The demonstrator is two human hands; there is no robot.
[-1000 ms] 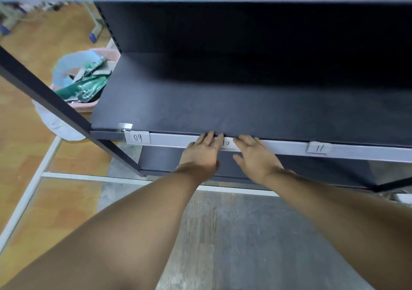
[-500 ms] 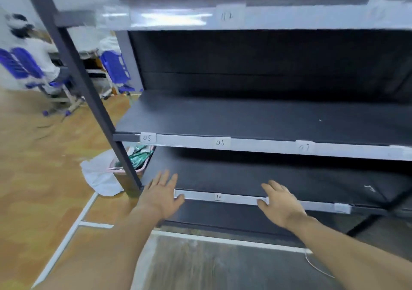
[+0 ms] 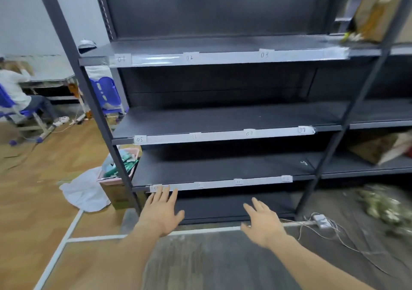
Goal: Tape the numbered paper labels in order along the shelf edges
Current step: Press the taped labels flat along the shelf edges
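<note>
The light is even and soft. Glare lies on the tape (image 3: 156, 58) of the top shelf edge. The shelf (image 3: 223, 162) insides are dark. Right edge is blurred, and posts bend outward.

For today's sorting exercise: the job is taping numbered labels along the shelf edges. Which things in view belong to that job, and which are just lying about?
Job:
- top edge labels
- middle edge labels
- lower edge labels
- left hand, right hand, both empty

Lying about:
- pink bin
- white bag
- power strip
- cardboard box
</note>
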